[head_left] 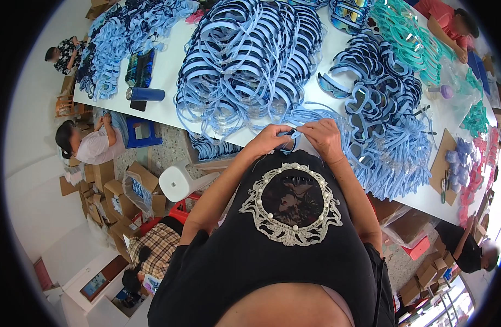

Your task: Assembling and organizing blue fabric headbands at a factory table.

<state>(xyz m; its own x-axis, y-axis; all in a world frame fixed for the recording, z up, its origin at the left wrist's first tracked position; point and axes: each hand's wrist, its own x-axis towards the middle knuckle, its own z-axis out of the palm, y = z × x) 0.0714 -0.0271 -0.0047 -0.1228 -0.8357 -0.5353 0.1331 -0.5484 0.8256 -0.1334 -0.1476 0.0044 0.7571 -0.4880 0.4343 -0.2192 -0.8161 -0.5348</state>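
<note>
At the table's near edge, my left hand (269, 139) is closed on a small blue goggle frame (286, 145), held close against the front of my black shirt. My right hand (322, 139) pinches the frame's light blue strap (295, 133) beside a small dark part. Both hands are close together, and the fingers partly hide the piece. Just beyond them stands a large heap of light blue and navy goggle frames (250, 54). To the right lies a bundle of light blue straps (400, 150), with more goggles (370, 98) behind it.
A white table (168, 62) carries a blue bottle (146, 94), green goggles (411, 41) and scissors (443, 191). A white stool (177, 183), a blue stool (142, 133) and cardboard boxes (103, 171) stand at the left. Several other people are around the table and room.
</note>
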